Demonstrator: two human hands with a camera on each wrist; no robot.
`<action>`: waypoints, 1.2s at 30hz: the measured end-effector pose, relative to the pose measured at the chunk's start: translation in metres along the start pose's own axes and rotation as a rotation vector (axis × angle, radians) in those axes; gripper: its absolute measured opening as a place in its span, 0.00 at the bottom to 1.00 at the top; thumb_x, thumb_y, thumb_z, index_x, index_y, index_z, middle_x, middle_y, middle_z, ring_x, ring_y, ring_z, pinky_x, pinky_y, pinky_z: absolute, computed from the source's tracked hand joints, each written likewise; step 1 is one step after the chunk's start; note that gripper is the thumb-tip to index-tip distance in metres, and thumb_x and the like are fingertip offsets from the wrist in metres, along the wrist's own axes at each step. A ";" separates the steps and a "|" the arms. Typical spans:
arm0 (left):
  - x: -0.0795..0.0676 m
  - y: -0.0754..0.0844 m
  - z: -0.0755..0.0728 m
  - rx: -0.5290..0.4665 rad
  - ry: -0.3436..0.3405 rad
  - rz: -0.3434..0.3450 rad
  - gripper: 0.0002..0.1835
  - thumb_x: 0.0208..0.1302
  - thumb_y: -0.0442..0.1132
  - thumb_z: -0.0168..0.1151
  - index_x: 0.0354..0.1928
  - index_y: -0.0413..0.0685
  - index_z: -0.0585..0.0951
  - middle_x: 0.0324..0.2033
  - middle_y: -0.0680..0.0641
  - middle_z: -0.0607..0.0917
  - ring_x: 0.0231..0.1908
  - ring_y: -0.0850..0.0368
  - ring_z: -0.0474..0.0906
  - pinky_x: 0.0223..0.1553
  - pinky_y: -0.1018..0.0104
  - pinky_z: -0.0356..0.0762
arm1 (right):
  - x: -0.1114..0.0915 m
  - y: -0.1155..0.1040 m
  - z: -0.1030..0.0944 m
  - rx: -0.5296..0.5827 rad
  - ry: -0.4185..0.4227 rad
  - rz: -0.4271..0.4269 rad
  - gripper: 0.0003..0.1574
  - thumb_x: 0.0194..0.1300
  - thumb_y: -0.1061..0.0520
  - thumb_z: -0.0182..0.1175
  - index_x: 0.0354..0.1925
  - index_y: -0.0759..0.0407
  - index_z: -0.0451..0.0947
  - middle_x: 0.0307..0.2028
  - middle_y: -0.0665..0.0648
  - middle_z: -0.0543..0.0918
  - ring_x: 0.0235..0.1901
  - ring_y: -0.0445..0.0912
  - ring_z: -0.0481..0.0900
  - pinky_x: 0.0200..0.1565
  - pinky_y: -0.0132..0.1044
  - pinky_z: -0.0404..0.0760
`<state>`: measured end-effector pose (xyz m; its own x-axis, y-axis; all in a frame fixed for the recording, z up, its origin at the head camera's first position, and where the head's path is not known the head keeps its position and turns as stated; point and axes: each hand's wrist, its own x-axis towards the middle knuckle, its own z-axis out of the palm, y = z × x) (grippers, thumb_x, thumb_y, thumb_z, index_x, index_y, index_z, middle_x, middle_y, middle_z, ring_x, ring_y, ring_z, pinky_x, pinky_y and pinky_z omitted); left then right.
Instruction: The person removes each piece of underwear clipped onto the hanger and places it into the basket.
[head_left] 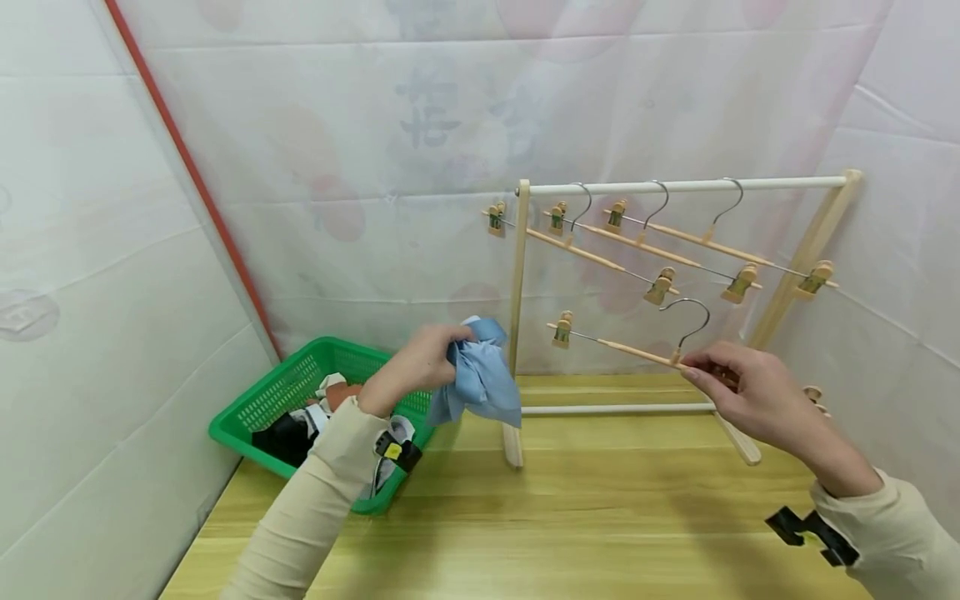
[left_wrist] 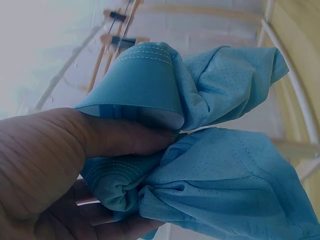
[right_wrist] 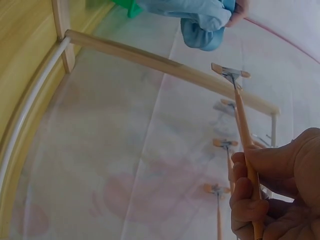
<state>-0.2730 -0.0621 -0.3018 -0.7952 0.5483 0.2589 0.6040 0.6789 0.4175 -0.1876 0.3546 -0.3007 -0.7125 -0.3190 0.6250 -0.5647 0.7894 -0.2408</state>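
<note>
My left hand (head_left: 422, 360) holds a bunched light-blue garment (head_left: 483, 379) beside the left post of the rack. In the left wrist view the thumb presses over the stitched band of this perforated cloth (left_wrist: 220, 175), with the fingers beneath. To the right, my right hand (head_left: 750, 392) pinches a wooden clip hanger (head_left: 633, 350) by the middle of its bar, just below the metal hook. The hanger's left clip (head_left: 562, 329) points toward the garment; the hand mostly hides its right clip. Thumb and fingers also show around the bar (right_wrist: 242, 117) in the right wrist view.
A wooden rack with a white top rail (head_left: 682, 186) stands at the back right. Three clip hangers (head_left: 641, 244) hang from it. A green basket (head_left: 225, 429) with several pieces of clothing sits at the left on the wooden table (head_left: 600, 517).
</note>
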 end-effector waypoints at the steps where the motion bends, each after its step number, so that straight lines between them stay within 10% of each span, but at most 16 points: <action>1: 0.000 -0.003 -0.003 0.006 0.008 -0.009 0.25 0.48 0.18 0.56 0.47 0.45 0.85 0.43 0.42 0.88 0.34 0.54 0.74 0.36 0.66 0.70 | 0.000 0.000 0.000 -0.004 0.000 -0.005 0.10 0.64 0.66 0.67 0.37 0.50 0.85 0.25 0.42 0.77 0.20 0.32 0.64 0.21 0.24 0.64; 18: -0.012 -0.069 -0.033 -0.042 0.031 -0.216 0.32 0.46 0.15 0.46 0.54 0.39 0.82 0.48 0.37 0.84 0.35 0.48 0.69 0.32 0.61 0.64 | 0.001 0.001 0.007 0.023 -0.028 0.002 0.11 0.63 0.66 0.68 0.38 0.50 0.85 0.27 0.44 0.79 0.20 0.32 0.65 0.21 0.24 0.64; 36: -0.031 -0.121 -0.022 -0.047 0.010 -0.377 0.32 0.51 0.17 0.48 0.60 0.35 0.80 0.54 0.30 0.81 0.30 0.50 0.68 0.27 0.64 0.61 | -0.001 0.005 0.011 0.000 -0.046 0.025 0.09 0.64 0.65 0.68 0.38 0.50 0.85 0.27 0.45 0.80 0.20 0.31 0.65 0.21 0.26 0.65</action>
<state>-0.3230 -0.1723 -0.3408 -0.9618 0.2592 0.0884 0.2662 0.8089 0.5243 -0.1948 0.3533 -0.3106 -0.7449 -0.3228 0.5839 -0.5462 0.7976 -0.2559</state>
